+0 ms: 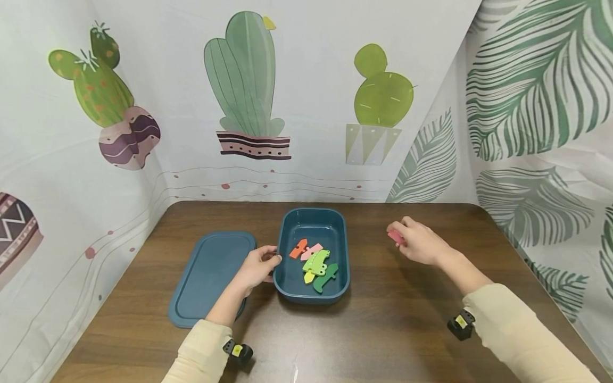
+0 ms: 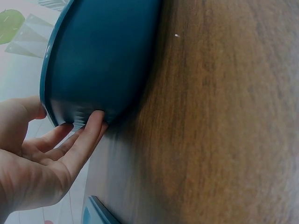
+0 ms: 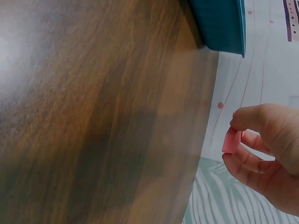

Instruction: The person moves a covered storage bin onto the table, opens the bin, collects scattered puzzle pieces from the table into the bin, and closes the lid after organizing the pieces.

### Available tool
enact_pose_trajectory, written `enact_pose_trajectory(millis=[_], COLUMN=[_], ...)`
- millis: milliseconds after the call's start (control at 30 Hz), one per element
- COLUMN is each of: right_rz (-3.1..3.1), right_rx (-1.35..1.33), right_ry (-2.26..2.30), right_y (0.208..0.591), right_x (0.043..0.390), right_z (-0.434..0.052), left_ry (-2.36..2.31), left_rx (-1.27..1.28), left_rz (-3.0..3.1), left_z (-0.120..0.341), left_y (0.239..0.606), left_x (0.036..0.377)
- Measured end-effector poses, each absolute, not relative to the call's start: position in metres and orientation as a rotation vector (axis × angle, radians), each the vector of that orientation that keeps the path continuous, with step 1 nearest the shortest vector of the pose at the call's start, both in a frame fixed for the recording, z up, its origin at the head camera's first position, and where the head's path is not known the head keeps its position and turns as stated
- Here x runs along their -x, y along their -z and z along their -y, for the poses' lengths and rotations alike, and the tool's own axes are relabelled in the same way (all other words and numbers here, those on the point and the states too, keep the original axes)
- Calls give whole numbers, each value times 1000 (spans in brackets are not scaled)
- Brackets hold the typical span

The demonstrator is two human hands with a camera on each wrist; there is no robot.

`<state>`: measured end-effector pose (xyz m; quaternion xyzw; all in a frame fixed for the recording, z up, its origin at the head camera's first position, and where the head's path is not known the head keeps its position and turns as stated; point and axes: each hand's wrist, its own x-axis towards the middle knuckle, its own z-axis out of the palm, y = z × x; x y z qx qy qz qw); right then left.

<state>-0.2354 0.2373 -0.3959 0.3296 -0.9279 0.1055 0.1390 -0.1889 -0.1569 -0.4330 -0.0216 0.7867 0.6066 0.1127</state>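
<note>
A dark blue rectangular box [image 1: 313, 296] stands on the table with several flat toy pieces inside. Among them are an orange piece [image 1: 298, 248], a light pink piece [image 1: 312, 251], a light green crocodile-head piece [image 1: 316, 262], a yellow piece [image 1: 308, 277] and a dark green piece [image 1: 326, 278]. My left hand [image 1: 257, 267] grips the box's left wall, thumb at the rim and fingers against the outside. To the right of the box, above the table, my right hand [image 1: 421, 240] pinches a small pink piece [image 3: 231, 141] between thumb and fingers.
A blue lid [image 1: 210, 276] lies flat to the left of the box, partly behind my left forearm. The wooden table [image 1: 373, 330] ends at a cloth backdrop [image 1: 316, 106] printed with cacti and leaves. A tiny white speck [image 2: 177, 35] lies on the tabletop.
</note>
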Motion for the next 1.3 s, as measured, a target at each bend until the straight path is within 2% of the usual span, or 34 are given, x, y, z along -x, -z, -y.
enact_pose_trajectory(millis=[233, 567, 1300], right_rz=[2656, 2677, 2668], right_rx=[-998, -1036, -1137], right_ry=[-315, -306, -296], right_y=[394, 390, 385], right_x=[235, 234, 233], right_z=[-227, -213, -178], left_ry=[-1751, -1777, -1767], left_rx=[52, 82, 70], left_rz=[-2315, -2324, -2337], left_z=[153, 159, 160], left_y=[416, 444, 447], left_x=[180, 194, 197])
